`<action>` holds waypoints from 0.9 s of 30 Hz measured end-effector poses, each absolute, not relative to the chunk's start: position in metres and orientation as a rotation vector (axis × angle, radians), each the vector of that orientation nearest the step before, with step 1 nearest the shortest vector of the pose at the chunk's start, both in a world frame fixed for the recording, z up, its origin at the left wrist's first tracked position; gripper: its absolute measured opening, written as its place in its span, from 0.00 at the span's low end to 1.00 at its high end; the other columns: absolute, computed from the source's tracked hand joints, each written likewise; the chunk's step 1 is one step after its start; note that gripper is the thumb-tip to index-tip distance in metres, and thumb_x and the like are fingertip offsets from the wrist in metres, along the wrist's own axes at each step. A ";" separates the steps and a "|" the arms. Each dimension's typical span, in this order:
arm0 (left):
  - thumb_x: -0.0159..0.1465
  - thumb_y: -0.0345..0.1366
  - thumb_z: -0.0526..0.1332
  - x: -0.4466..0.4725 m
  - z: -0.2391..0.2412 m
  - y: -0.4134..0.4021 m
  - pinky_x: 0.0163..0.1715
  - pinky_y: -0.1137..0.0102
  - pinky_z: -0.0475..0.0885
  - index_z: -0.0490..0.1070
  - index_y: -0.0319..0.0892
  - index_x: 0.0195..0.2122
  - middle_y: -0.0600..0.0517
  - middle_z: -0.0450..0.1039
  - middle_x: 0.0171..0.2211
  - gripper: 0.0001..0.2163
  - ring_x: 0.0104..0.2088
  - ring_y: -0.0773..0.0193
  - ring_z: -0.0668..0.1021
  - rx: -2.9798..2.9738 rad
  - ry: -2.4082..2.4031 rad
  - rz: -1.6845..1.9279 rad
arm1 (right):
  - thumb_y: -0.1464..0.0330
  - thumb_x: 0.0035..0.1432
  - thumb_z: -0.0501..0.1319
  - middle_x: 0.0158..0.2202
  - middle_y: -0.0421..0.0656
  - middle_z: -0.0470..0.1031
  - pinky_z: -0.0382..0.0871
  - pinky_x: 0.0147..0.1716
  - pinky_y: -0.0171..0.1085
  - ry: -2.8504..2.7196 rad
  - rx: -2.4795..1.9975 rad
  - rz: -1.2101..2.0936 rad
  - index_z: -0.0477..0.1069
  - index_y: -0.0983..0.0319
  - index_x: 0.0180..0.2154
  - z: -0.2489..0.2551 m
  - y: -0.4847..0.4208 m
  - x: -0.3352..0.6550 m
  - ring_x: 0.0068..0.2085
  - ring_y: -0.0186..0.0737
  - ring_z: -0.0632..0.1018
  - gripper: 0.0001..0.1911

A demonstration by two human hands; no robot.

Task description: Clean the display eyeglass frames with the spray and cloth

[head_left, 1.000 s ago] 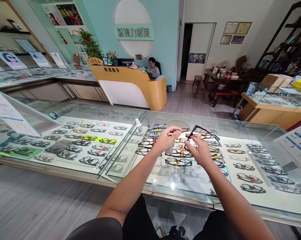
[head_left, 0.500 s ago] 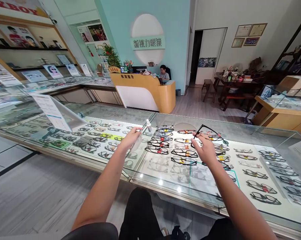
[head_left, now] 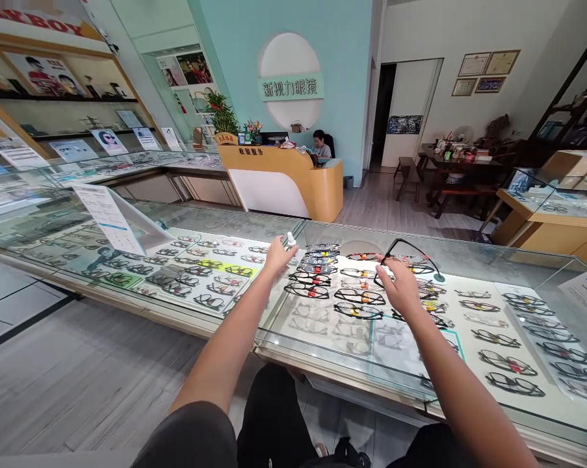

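Observation:
My left hand [head_left: 276,255] stretches out over the glass counter [head_left: 322,338] and closes round a small white bottle [head_left: 291,240] standing on the glass. My right hand [head_left: 397,285] pinches a black glasses frame [head_left: 413,255] by its rim and holds it just above the counter, the temples pointing away to the right. Under the glass lie several rows of glasses on display.
A slanted sign stand [head_left: 112,218] sits on the counter at the left. A person sits behind the yellow reception desk [head_left: 293,175] at the back. Another glass case [head_left: 551,208] stands at the right, a table with chairs [head_left: 449,169] beyond.
My left hand has left the glasses frame, swung left and reached forward to the small bottle. My right hand keeps the frame, a little lower.

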State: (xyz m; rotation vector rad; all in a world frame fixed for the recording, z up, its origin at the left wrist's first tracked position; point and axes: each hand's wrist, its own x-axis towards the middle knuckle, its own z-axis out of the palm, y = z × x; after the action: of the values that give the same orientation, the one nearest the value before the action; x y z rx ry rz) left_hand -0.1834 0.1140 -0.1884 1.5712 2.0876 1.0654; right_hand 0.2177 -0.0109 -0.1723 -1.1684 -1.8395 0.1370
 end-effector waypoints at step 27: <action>0.69 0.49 0.69 0.016 0.002 0.013 0.47 0.61 0.78 0.67 0.51 0.56 0.52 0.70 0.40 0.19 0.43 0.61 0.76 1.302 0.172 1.151 | 0.56 0.75 0.58 0.50 0.46 0.82 0.72 0.51 0.43 -1.677 -0.774 0.712 0.79 0.57 0.54 0.005 -0.056 0.218 0.48 0.44 0.79 0.17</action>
State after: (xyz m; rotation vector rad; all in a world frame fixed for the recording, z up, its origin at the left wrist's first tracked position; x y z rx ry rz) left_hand 0.0156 0.0127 0.0021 1.3019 0.1722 1.1511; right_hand 0.2183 -0.0561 0.0049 -0.7739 -1.6767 0.7117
